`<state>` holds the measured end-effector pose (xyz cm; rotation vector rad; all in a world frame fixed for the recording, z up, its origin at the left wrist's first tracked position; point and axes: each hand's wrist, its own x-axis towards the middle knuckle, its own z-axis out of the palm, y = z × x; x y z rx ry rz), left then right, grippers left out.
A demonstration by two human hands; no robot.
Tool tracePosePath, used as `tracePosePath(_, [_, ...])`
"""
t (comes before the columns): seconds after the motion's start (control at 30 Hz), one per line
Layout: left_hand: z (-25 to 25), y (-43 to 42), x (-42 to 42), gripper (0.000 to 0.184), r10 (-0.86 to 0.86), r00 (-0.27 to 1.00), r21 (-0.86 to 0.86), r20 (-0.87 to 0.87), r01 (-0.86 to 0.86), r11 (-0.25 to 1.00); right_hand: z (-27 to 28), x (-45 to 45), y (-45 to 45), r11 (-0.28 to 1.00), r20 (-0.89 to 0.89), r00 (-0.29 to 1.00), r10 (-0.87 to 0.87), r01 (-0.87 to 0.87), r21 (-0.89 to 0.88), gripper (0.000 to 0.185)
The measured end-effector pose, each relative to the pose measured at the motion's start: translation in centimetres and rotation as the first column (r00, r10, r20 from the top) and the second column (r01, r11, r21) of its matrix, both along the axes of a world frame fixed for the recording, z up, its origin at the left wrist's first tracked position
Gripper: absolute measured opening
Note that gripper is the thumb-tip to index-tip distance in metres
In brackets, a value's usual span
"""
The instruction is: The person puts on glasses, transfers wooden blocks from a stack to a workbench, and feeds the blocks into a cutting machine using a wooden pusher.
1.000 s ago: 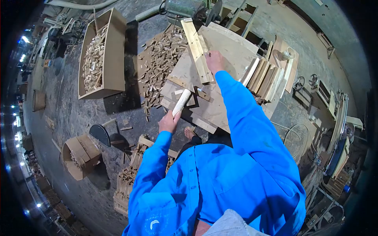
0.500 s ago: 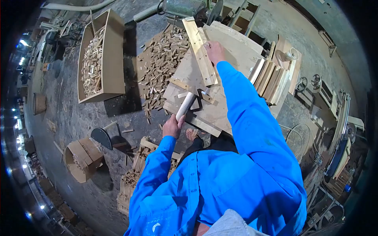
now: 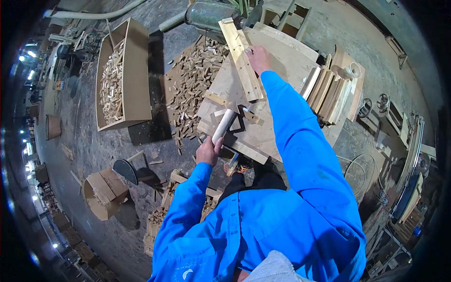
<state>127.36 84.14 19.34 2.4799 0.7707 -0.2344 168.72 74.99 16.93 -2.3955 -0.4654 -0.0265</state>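
Observation:
My left hand (image 3: pixel 208 151) is wrapped round the lower end of a pale round wooden piece (image 3: pixel 222 126), which slants up over the near edge of the work table (image 3: pixel 286 57). My right hand (image 3: pixel 259 59) lies against the right edge of a long pale board (image 3: pixel 241 62) with dark holes along it; its fingers are bent and partly hidden, so its grip is unclear. Small wooden strips (image 3: pixel 217 98) and a dark angular piece lie around the upper end of the round piece.
A heap of small wood pieces (image 3: pixel 195 77) lies left of the table. Farther left stands a long box (image 3: pixel 136 75) of wood bits. Stacked strips (image 3: pixel 327 94) sit at the table's right. A cardboard box (image 3: pixel 105 190) and a round black-topped stool (image 3: pixel 126 172) stand lower left.
The view has shifted slightly. My right hand has slid a little up along the board's edge. My left hand still holds the round piece, now tilted slightly differently.

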Motion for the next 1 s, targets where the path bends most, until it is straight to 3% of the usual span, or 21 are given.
tracePosePath(0.23, [0.1, -0.5, 4.3, 0.057, 0.046, 0.998, -0.045, -0.053, -0.049, 0.998, -1.6, 4.8, -0.2, 0.999, 0.060, 0.998, 0.033, -0.035, 0.033, 0.034])
tracePosePath(0.33, [0.3, -0.8, 4.8, 0.058, 0.045, 0.997, -0.042, -0.055, -0.047, 0.998, -1.0, 5.3, -0.6, 0.998, -0.017, 0.999, 0.041, -0.040, 0.038, 0.037])
tracePosePath(0.4, [0.2, -0.8, 5.1, 0.058, 0.041, 0.998, -0.040, -0.048, -0.043, 0.998, -0.8, 5.1, -0.9, 0.994, 0.048, 0.996, 0.081, -0.077, -0.078, 0.035])
tracePosePath(0.47, [0.0, -0.8, 4.7, 0.058, 0.046, 0.999, -0.037, -0.021, -0.047, 0.998, -0.7, 4.9, -0.8, 0.996, 0.036, 0.998, 0.054, -0.051, -0.071, 0.034])
tracePosePath(0.53, [0.4, -0.7, 4.4, 0.060, 0.035, 0.997, -0.034, -0.069, -0.038, 0.999, -0.7, 4.4, -1.2, 0.998, 0.018, 1.000, 0.024, -0.023, -0.067, 0.033])
tracePosePath(0.6, [0.5, -0.5, 4.1, 0.062, 0.017, 0.995, -0.031, -0.103, -0.020, 0.999, -0.2, 3.8, -2.1, 0.994, -0.071, 0.997, 0.027, -0.019, 0.107, 0.034])
tracePosePath(0.7, [-0.4, -0.2, 1.9, 0.060, -0.003, 1.000, 0.004, -0.027, 0.003, 1.000, 1.2, 1.3, -3.3, 0.996, -0.015, 0.998, -0.056, 0.057, 0.067, 0.034])
tracePosePath(0.83, [-0.9, 0.5, -1.6, 0.057, -0.015, 0.999, 0.011, -0.033, 0.016, 1.000, 1.1, -3.5, -4.1, 1.000, 0.035, 0.999, -0.022, 0.021, 0.012, 0.031])
tracePosePath(0.93, [-0.9, 1.0, -3.5, 0.056, -0.012, 0.999, -0.016, -0.041, 0.012, 1.000, 1.3, -5.5, -3.6, 0.996, -0.045, 0.999, -0.013, 0.017, 0.083, 0.029])
tracePosePath(1.0, [-0.7, 1.0, -4.4, 0.056, -0.011, 0.999, -0.025, -0.041, 0.010, 1.000, 0.9, -5.6, -2.7, 0.983, -0.203, 0.979, -0.024, 0.060, 0.173, 0.028])
